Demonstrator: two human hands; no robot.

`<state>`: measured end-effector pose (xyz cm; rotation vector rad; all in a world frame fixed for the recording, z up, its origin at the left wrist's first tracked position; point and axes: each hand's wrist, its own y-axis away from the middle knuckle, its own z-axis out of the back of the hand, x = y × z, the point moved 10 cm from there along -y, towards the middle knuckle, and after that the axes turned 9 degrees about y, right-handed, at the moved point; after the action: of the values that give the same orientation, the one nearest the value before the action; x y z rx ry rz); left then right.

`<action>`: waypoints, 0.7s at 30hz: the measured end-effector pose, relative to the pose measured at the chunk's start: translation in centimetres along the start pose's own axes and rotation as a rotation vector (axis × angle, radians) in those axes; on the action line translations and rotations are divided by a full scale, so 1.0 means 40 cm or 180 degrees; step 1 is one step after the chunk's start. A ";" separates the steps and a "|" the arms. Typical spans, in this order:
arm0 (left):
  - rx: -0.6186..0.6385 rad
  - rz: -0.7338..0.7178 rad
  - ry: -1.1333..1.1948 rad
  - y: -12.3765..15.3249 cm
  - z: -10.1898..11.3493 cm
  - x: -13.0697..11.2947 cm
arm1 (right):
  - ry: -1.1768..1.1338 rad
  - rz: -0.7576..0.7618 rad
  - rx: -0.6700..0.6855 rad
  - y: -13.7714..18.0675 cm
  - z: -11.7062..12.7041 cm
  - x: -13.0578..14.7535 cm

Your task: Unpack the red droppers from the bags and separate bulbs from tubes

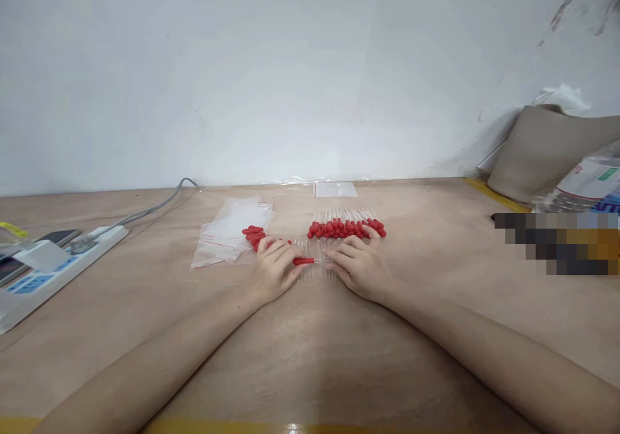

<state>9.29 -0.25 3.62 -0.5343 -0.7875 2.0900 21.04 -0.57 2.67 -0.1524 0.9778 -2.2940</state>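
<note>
Between the thumb and fingers of my left hand point(278, 267) is a red rubber bulb point(303, 261). My right hand point(361, 267) pinches a thin clear dropper tube point(320, 261), whose end meets the open end of the bulb. Whether the tube sits inside the bulb is too small to tell. Several loose clear tubes point(305, 276) lie under and between my hands. Beyond my left fingers is a small heap of red bulbs point(254, 234), partly hidden by them. A row of droppers with red bulbs point(339, 228) lies just past my right hand, tubes pointing to the wall.
Clear zip bags point(223, 237) lie left of the bulbs, and another bag point(335, 190) lies near the wall. A white power strip point(92, 253) with a grey cable point(159, 208) is at the left beside a phone point(58, 236). A plastic bottle point(586, 185) stands far right.
</note>
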 end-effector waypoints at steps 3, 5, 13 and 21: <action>-0.0001 -0.0019 -0.0027 -0.004 0.001 -0.004 | -0.0025 -0.0025 0.0023 -0.004 -0.009 0.002; 0.0023 -0.0051 -0.0042 -0.007 -0.003 -0.011 | -0.0058 -0.0060 0.0068 -0.006 -0.014 0.003; 0.0299 -0.0164 0.0001 -0.018 -0.023 -0.036 | -0.0250 0.0110 0.0011 -0.004 -0.007 0.021; 0.0609 -0.0252 -0.0102 -0.017 -0.036 -0.053 | -0.0139 0.0319 -0.0202 0.002 0.027 0.029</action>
<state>11.76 -1.18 3.27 -0.3605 -0.6083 2.0777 20.53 -1.96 3.23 -0.1754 1.0136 -2.1611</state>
